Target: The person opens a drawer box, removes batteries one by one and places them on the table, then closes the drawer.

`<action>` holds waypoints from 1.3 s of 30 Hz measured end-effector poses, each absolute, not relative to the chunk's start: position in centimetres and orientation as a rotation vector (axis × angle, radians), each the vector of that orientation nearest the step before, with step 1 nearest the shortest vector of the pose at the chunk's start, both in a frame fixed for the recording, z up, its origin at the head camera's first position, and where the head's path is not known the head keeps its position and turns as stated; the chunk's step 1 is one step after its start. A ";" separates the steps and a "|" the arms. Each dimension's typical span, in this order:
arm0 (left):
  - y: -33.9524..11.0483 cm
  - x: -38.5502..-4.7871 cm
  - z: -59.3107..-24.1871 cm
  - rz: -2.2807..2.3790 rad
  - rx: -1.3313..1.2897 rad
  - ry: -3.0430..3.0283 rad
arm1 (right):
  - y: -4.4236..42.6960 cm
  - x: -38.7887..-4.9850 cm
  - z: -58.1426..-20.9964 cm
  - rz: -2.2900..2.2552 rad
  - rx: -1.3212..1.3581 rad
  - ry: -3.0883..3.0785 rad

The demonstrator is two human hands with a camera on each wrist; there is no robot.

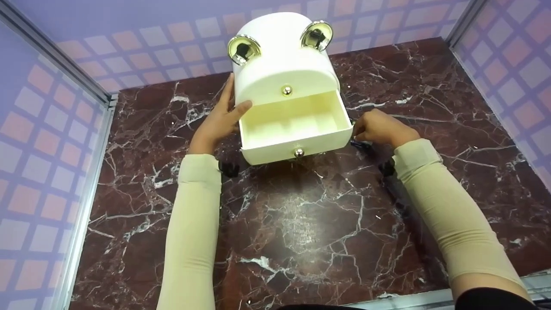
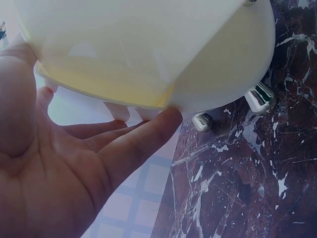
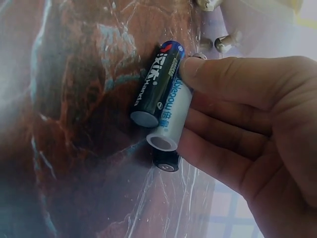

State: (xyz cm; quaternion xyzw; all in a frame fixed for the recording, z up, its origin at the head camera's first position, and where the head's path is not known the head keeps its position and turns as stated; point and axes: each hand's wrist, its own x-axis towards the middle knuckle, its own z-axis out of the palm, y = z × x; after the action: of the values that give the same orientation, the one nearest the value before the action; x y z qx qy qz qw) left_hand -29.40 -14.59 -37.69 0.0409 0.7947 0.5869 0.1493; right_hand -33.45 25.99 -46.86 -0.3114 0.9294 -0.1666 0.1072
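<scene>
Maroon tabletop (image 1: 301,224) under batteries (image 3: 156,87), lilac walls (image 1: 142,21)

white battery (image 3: 172,115) reads "ublepow", dark battery (image 3: 154,89) "handa".

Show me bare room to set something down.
The widest bare tabletop lies between the sleeves, in front of the open drawer, which looks bare inside. Another patch separates the right hand from the right wall. Crowded: right of the drawer, where that hand holds batteries, and left of the cabinet, at the left hand.
</scene>
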 end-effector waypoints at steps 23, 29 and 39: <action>-14.3 -28.6 -36.6 1.626 0.128 2.325 | 26.3 -33.1 -46.8 -0.546 -0.929 2.779; -14.7 -29.7 -38.0 1.667 0.141 2.317 | 26.8 -32.6 -45.5 -0.672 -0.857 2.876; -15.0 -30.3 -39.3 1.693 0.122 2.334 | 27.4 -31.0 -43.4 -0.785 -0.770 2.917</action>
State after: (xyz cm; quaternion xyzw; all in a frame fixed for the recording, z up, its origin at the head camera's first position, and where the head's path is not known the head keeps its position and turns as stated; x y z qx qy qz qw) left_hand -30.28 -14.97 -39.27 0.0421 0.8021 0.5819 0.1272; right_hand -31.00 27.40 -43.44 -0.2470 0.9356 -0.2519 0.0123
